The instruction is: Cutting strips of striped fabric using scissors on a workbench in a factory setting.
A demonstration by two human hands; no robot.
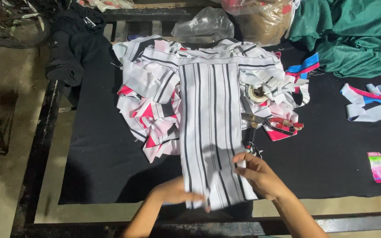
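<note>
A long white fabric panel with black stripes lies lengthwise on a black table mat, its far end resting on a heap of cut fabric pieces in white, pink and black. My left hand is at the panel's near left corner, partly under the cloth. My right hand pinches the panel's near right edge between thumb and fingers.
Scissors with red handles and a tape roll lie right of the panel. Farther right are coloured fabric strips and a small pink sachet. Green cloth, plastic bags and dark clothing sit at the back.
</note>
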